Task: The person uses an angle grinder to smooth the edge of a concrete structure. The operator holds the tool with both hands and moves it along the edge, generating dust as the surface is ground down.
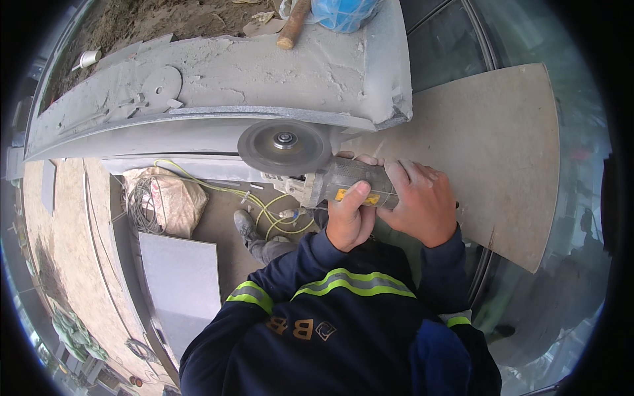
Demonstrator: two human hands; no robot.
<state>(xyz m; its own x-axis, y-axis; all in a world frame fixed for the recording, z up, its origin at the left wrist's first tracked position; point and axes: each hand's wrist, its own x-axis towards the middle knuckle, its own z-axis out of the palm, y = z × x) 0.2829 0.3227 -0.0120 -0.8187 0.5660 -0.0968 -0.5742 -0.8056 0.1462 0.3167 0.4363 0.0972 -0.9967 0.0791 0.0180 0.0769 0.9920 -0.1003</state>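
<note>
- Dusty grey stone ledge (pixel 264 72) across the upper frame, soil (pixel 152 33) behind it at upper left.
- Angle grinder (pixel 350 183) near the centre of the frame, its cutting disc (pixel 285 144) at the ledge's front edge (rim blurred; contact with the stone cannot be told).
- Left hand (pixel 348 218): grip wrapped round the grinder's body from below, thumb along the near side.
- Right hand (pixel 424 203): grip closed over the rear of the body.
- On the ledge: loose round disc (pixel 162 84) at upper left, wooden handle (pixel 294 25) at top centre, beside a blue plastic-wrapped bundle (pixel 342 12).
- Lower left of centre: yellow-green cable (pixel 265 216), pale sack (pixel 187 203), grey slab (pixel 181 277).
</note>
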